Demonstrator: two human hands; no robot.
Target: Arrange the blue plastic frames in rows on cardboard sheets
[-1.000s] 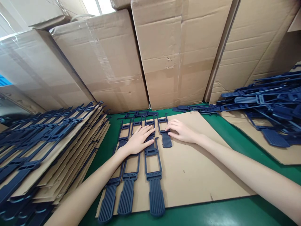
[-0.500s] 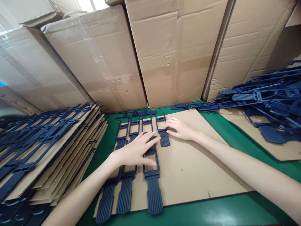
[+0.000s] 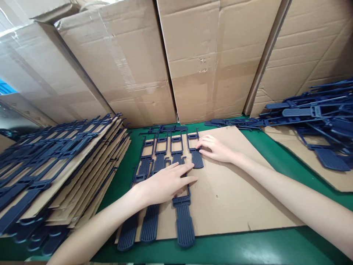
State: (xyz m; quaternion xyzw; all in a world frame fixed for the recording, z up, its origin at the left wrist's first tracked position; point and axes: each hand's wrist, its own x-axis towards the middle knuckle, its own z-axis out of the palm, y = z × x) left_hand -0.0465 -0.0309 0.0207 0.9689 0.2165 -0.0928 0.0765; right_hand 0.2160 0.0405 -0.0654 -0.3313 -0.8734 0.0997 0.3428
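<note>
Left hand, fingers spread, is over blue parts at lower centre; right hand touches another part mid-frame, grip unclear; seemingly arranging, next needing careful alignment on cardboard

I've drawn left hand back toward me | upper striped paddle shows more | lower frame now partly covered

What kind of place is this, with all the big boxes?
Probably a workshop or packing area: matching dark blue parts lie in rows on a cardboard sheet, and big taped boxes stand beyond it.
</note>
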